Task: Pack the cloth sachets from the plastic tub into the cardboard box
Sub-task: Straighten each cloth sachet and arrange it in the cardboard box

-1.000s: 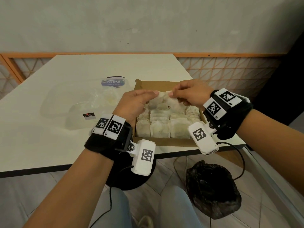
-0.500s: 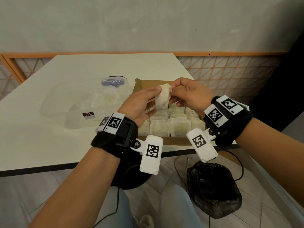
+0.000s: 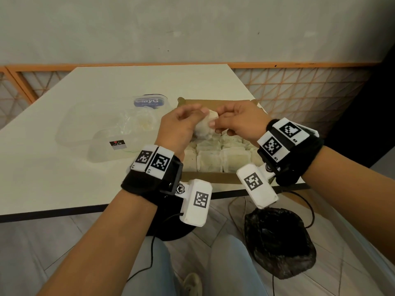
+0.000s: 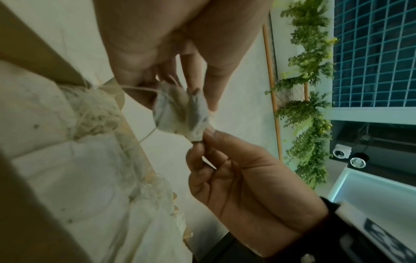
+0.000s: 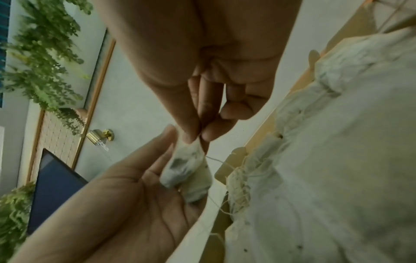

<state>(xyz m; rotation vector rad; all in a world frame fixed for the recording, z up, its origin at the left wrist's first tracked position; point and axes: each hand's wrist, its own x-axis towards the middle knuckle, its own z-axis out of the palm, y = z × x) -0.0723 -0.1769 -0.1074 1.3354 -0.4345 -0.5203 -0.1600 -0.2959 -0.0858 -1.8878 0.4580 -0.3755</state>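
Sachet [image 3: 205, 127] held in the air between both hands, above the far half of cardboard box [image 3: 215, 102]. Left hand [image 3: 178, 129]: thumb and fingers curled round the sachet's left side, pinching it. Right hand [image 3: 237, 121]: thumb and forefinger pinching the sachet's upper right corner, remaining fingers curled loosely below. Left wrist view: cloth bunched and creased, loose thread trailing from it toward the box. Right wrist view: same pinch seen from underneath, left palm turned up beside the cloth. Box sits at the near right corner of white table [image 3: 64, 167], filled with rows of packed sachets [image 3: 222, 161] lying flat, edges touching. Clear plastic tub [image 3: 100, 133] just left of the box, a few pale sachets inside; count cannot be told. Blue-labelled lid [image 3: 147, 101] behind the tub.
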